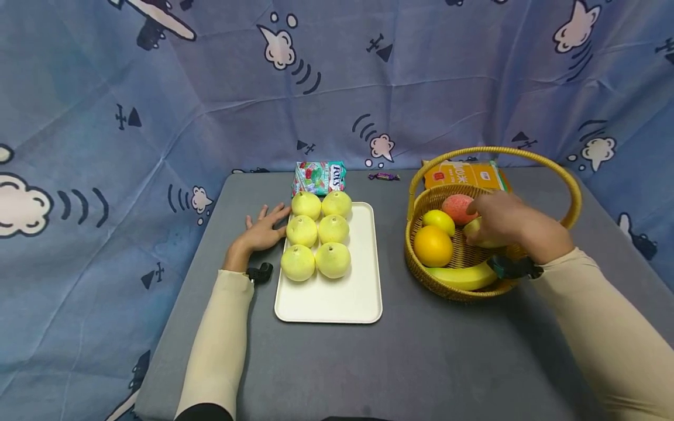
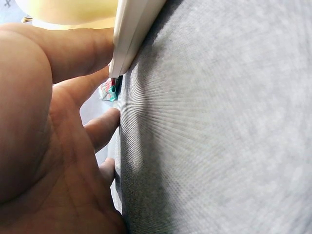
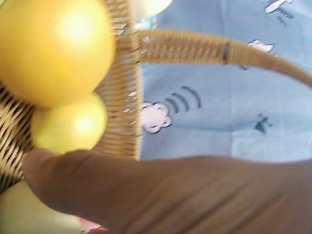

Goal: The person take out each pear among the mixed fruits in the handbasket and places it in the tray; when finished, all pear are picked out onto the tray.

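In the head view my right hand [image 1: 497,219] reaches down into a woven basket [image 1: 413,257] and grips a pale yellow-green fruit [image 1: 475,231], partly hidden by the hand. The right wrist view shows the thumb lying across that pale fruit [image 3: 34,212]. Around it in the basket are a pinkish-red fruit [image 1: 457,208], a lemon [image 1: 439,222], an orange [image 1: 433,246] and a banana [image 1: 463,277]. My left hand [image 1: 263,231] rests with fingers spread on the table, its thumb against the side of a white tray [image 2: 134,34]. Several round, pale yellow-green fruits [image 1: 333,260] stand in rows on the tray.
Behind the tray lies a teal candy bag [image 1: 319,178]. A small purple-wrapped candy [image 1: 384,176] sits near the table's back edge, and an orange package [image 1: 466,174] behind the basket. The basket's tall handle [image 1: 495,150] arches over it. A patterned blue cloth [image 1: 337,76] hangs behind the grey table [image 1: 421,351].
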Demonstrator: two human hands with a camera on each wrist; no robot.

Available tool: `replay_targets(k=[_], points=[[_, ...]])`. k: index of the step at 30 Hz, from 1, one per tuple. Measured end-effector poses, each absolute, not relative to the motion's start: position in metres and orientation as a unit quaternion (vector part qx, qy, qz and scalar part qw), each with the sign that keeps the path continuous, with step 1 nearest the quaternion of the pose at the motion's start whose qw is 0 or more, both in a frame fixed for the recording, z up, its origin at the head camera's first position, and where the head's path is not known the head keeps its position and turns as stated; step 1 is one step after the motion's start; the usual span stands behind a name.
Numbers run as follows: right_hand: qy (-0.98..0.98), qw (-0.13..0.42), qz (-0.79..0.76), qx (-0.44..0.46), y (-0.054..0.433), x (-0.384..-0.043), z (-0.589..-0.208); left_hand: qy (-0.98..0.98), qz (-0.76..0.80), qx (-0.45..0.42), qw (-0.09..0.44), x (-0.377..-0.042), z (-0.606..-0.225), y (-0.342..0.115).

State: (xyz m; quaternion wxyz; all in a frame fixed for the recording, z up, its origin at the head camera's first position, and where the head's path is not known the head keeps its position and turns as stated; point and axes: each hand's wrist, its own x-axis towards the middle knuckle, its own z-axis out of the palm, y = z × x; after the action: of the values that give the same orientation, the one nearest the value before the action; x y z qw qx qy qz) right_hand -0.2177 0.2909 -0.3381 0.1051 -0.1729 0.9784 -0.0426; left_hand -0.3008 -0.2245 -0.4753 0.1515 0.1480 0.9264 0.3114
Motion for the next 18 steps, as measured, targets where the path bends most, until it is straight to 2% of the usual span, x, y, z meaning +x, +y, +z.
replay_targets(k=[18], points=[[0.983,0.133,-0.049,-0.12,0.31,-0.226,-0.369,0.924,0.318,0.148,0.15,-0.299,-0.473,-0.223]])
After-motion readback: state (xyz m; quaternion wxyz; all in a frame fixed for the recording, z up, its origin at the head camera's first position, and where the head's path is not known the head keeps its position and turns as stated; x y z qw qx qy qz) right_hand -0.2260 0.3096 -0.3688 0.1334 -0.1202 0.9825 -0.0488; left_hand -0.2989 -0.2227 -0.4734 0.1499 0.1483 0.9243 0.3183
